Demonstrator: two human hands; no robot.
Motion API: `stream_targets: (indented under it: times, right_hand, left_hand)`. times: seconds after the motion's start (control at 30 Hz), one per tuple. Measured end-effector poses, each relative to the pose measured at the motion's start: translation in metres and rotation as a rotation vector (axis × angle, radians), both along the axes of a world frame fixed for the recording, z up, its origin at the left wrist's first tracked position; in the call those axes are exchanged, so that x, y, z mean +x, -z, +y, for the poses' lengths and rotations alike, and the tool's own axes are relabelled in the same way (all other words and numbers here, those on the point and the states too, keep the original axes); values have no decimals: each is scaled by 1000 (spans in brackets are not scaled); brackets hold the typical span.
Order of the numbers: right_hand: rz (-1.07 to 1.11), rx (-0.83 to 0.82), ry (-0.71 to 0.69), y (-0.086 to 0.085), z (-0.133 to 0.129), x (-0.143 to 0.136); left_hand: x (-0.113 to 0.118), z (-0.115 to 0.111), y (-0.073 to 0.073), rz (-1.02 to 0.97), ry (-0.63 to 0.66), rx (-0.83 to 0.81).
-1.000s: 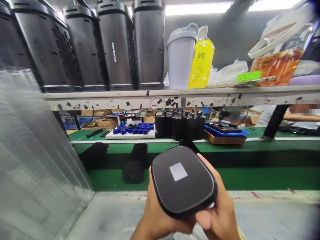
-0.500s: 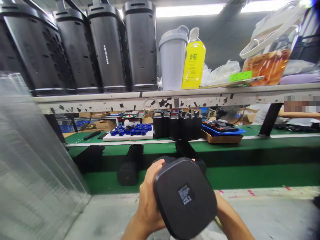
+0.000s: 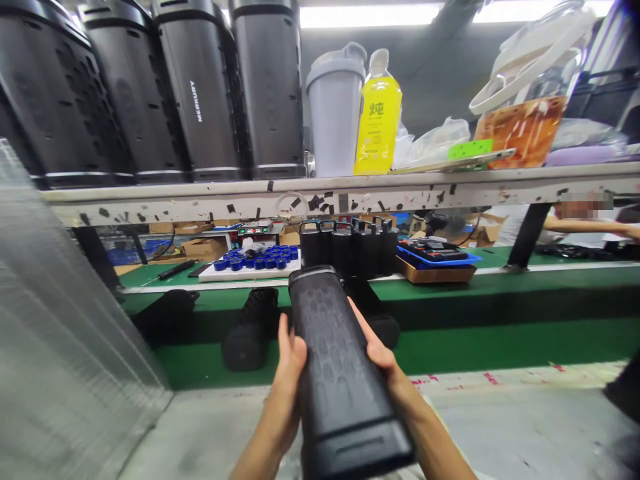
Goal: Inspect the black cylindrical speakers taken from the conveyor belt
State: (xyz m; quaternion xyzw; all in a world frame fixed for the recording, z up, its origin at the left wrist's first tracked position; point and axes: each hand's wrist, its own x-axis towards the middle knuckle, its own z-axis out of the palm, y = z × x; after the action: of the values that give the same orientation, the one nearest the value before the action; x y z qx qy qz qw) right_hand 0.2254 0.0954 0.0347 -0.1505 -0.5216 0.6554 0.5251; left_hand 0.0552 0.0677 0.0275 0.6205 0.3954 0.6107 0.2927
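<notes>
Between my two hands is a long black speaker-like housing (image 3: 337,360) with rounded edges and honeycomb-patterned sides, its near end tilted toward me. My left hand (image 3: 290,373) presses along its left side, thumb and fingers against the surface. On the opposite side my right hand (image 3: 387,367) grips the edge, and some of its fingers are hidden behind the housing. Beyond them, similar black units lie on the green conveyor belt: one on the left (image 3: 245,340), one partly behind the held housing (image 3: 377,317), and a dark one (image 3: 167,317) farther left.
Overhead, a white shelf (image 3: 240,203) carries several black housings (image 3: 197,100), a grey cup (image 3: 335,113), a yellow bottle (image 3: 379,123) and a jug (image 3: 525,127). Blue round parts (image 3: 257,259) and black handled canisters (image 3: 345,247) stand behind. Plastic sheeting (image 3: 65,320) hangs left. A co-worker's arm (image 3: 590,227) shows right.
The housing has been turned in my hands: its labelled flat base faced me before, and now its patterned long side shows. My right hand has come into view on its right side.
</notes>
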Motion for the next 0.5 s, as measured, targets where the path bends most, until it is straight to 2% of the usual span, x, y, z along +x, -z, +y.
stream_targets:
  times: [0.1, 0.13, 0.17, 0.27, 0.3, 0.37, 0.43, 0.5]
  right_hand:
    - [-74, 81, -17, 1, -9, -8]
    - [-97, 70, 0, 1, -11, -12]
    - [-105, 32, 27, 0, -13, -14]
    - [-81, -126, 165, 0, -19, -19]
    - [-76, -137, 205, -1, -21, -19]
    - [-80, -58, 248, -2, -24, -17]
    - [-94, 35, 274, -3, -23, -13]
    - [-125, 71, 287, -3, -19, -10]
  left_hand:
    - [-4, -5, -15, -358, 263, -429]
    - [-3, -7, -19, -453, 328, -512]
    - [-1, -9, -22, -495, 350, -520]
    - [9, -14, -22, -391, 216, -248]
    - [13, -15, -20, -354, 203, -143]
    - [19, -17, -15, -314, 255, 39]
    - [24, -16, -7, -296, 297, 127]
    - [26, -12, 4, -292, 236, 99]
